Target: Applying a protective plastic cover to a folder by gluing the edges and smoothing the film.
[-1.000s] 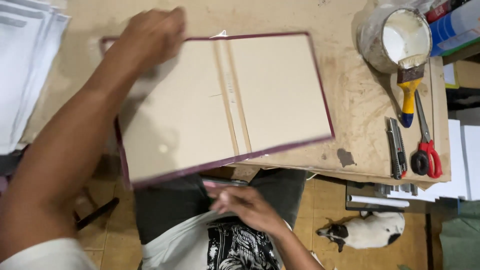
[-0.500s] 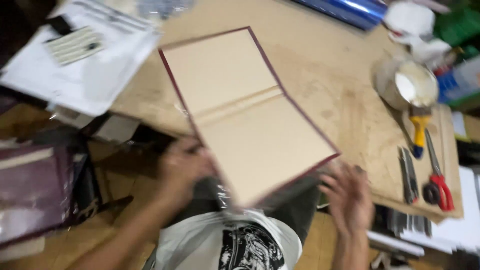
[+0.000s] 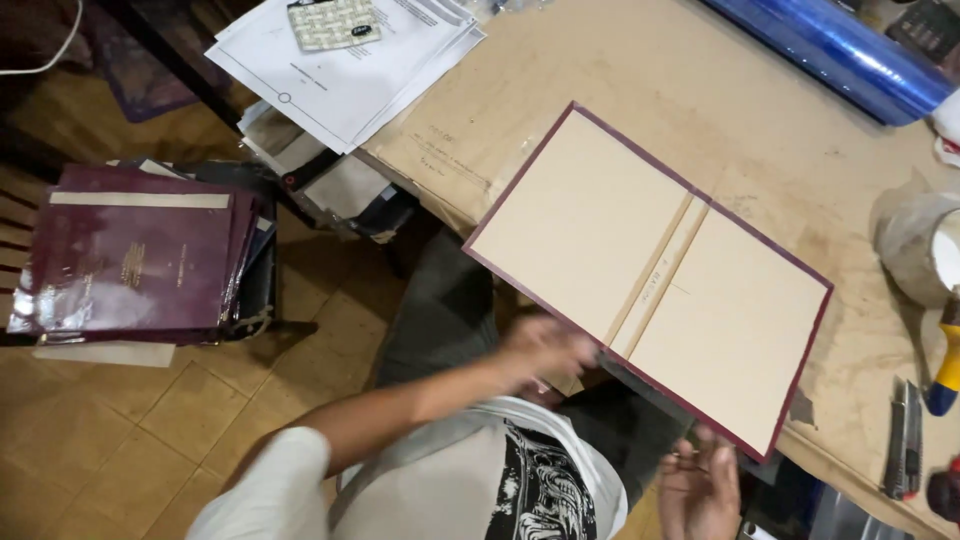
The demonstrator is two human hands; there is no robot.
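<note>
Overhanging the table (image 3: 640, 60) edge, the open cover (image 3: 650, 270) meets both hands (image 3: 545, 345)

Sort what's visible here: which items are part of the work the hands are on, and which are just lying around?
In hand:
opened book cover, board side up, maroon edging
left hand at its near edge
right hand below its corner

Lying about:
stack of maroon covers
printed sheets
blue film roll
glue pot
yellow-handled brush
utility knife
</note>
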